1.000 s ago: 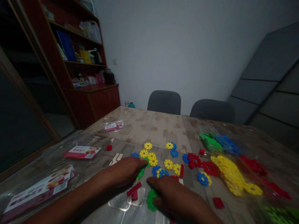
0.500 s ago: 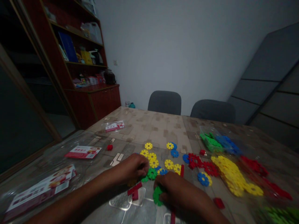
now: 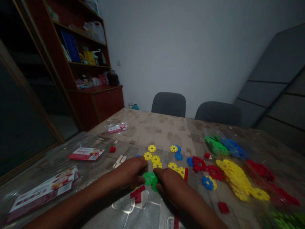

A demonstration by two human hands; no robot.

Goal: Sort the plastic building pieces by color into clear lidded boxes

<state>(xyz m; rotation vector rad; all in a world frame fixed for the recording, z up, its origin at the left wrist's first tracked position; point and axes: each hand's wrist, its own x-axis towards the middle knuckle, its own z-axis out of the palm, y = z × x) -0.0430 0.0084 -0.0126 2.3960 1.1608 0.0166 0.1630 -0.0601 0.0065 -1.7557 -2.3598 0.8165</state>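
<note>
Near the middle of the table, my left hand (image 3: 136, 170) is closed, its fingertips on the edge of a green notched plastic disc (image 3: 147, 178). My right hand (image 3: 170, 182) pinches a second green notched disc (image 3: 154, 182), which is turned partly edge-on. Both discs meet between my hands; whether their slots are joined I cannot tell. Just below my left hand lie dark red bar-shaped pieces (image 3: 137, 192). Beyond my hands are several yellow notched discs (image 3: 155, 159). A blue disc (image 3: 178, 156) lies farther back.
To the right lie joined red pieces (image 3: 199, 164), a blue disc on a yellow one (image 3: 207, 183), and clear trays with yellow discs (image 3: 234, 178), green pieces (image 3: 216, 144) and blue pieces (image 3: 234, 149). Clear packaging with printed cards (image 3: 87, 153) is on the left. Two grey chairs (image 3: 168, 104) stand behind.
My right hand has moved up and left, carrying its green disc against the one at my left hand. My left hand has shifted slightly left.
</note>
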